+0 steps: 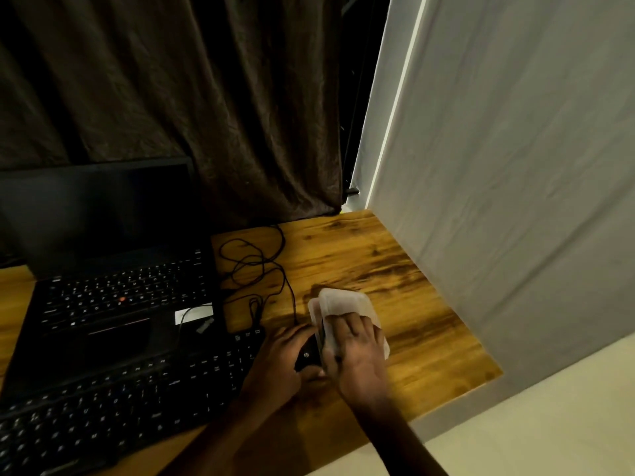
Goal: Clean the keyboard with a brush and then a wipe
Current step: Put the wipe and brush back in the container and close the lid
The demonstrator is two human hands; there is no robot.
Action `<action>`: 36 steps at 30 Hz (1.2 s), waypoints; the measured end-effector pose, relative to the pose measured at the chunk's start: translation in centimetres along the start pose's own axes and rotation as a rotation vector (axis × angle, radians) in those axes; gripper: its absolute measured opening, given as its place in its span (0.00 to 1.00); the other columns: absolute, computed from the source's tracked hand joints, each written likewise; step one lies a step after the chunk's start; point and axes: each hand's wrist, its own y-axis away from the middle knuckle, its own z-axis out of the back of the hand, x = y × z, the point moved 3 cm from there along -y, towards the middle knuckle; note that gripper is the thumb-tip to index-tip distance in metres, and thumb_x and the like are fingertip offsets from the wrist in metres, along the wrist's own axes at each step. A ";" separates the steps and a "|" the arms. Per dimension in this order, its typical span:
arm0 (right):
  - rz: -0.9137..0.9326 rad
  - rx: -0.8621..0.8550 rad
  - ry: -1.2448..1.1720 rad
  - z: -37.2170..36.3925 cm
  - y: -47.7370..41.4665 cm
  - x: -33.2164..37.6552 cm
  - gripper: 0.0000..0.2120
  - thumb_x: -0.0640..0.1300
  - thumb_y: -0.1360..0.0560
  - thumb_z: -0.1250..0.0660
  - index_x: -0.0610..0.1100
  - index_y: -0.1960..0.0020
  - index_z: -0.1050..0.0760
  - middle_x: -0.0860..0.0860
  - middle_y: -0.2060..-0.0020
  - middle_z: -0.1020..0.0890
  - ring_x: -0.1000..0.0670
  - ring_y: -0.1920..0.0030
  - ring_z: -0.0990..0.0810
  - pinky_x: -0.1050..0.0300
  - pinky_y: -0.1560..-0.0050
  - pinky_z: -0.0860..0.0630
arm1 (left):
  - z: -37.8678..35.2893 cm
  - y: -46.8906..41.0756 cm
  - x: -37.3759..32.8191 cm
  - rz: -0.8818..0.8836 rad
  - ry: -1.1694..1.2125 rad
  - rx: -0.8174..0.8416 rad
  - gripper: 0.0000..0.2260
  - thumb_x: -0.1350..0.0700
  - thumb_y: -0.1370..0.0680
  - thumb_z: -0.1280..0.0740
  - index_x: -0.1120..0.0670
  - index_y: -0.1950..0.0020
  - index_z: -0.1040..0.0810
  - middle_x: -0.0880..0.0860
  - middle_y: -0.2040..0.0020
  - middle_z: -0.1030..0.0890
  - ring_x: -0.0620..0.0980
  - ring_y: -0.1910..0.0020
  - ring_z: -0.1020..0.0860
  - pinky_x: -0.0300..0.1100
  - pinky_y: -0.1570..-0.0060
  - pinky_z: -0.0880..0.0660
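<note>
A black external keyboard [130, 396] lies across the wooden desk's front left. Just past its right end, my left hand [278, 365] is closed around a small dark object [307, 355] with a shiny dot on it; it may be the brush, but I cannot tell. My right hand [357, 352] sits beside the left one, fingers curled over a white wipe packet [343, 302] lying on the desk. The two hands touch at the thumbs. The near part of the packet is hidden under my fingers.
An open black laptop [113, 293] with a dark screen stands behind the keyboard. A tangled black cable [261, 266] lies on the desk [429, 331] between laptop and packet. A white cloth-covered wall [515, 201] borders the desk's right edge, and a dark curtain [206, 97] hangs behind.
</note>
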 end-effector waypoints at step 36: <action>0.050 0.098 0.049 -0.8 5.5 -6.3 0.24 0.58 0.26 0.40 0.48 0.34 0.29 0.48 0.33 0.26 0.45 0.33 0.30 0.44 0.41 0.24 | 0.9 -8.2 -3.2 -0.019 -0.253 0.255 0.46 0.34 0.35 0.24 0.47 0.23 0.37 0.50 0.23 0.38 0.53 0.25 0.41 0.45 0.30 0.40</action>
